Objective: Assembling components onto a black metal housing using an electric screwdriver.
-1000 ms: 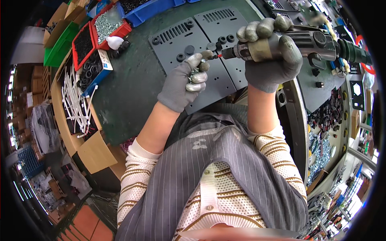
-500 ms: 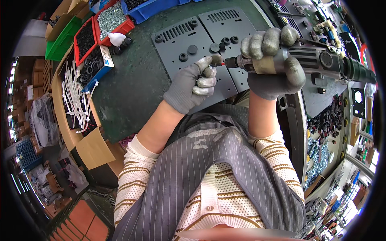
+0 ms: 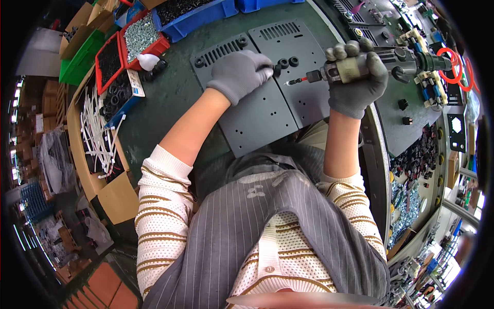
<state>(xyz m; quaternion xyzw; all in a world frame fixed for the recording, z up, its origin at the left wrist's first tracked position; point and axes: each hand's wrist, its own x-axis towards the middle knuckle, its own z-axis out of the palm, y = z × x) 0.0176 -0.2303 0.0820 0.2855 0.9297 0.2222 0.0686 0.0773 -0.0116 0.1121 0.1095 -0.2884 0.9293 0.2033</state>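
My left hand point(image 3: 239, 74), in a grey glove, reaches over the left one of two dark grey metal panels point(image 3: 262, 123). Its fingers are curled together, and the fingertips close on a small black rubber foot point(image 3: 277, 70), partly hidden by them. Two more black ring-shaped feet point(image 3: 293, 61) sit just beyond, on the right panel point(image 3: 309, 98). My gloved right hand point(image 3: 355, 77) wraps round a power screwdriver point(image 3: 347, 69). The red-banded bit point(image 3: 297, 81) points left above the right panel, with a small shiny piece at its tip.
At the far left stand red bins point(image 3: 123, 44) of screws and black parts. Blue bins point(image 3: 200, 18) line the back. A carton of white cable ties point(image 3: 98, 129) lies at the left. The metal table edge point(image 3: 380, 134) runs along my right, with a red coiled hose point(image 3: 453, 64) beyond.
My left hand has moved up and left from the screwdriver's bit to the rubber foot on the panels. The screwdriver has shifted slightly right and its bit is now apart from my fingers.
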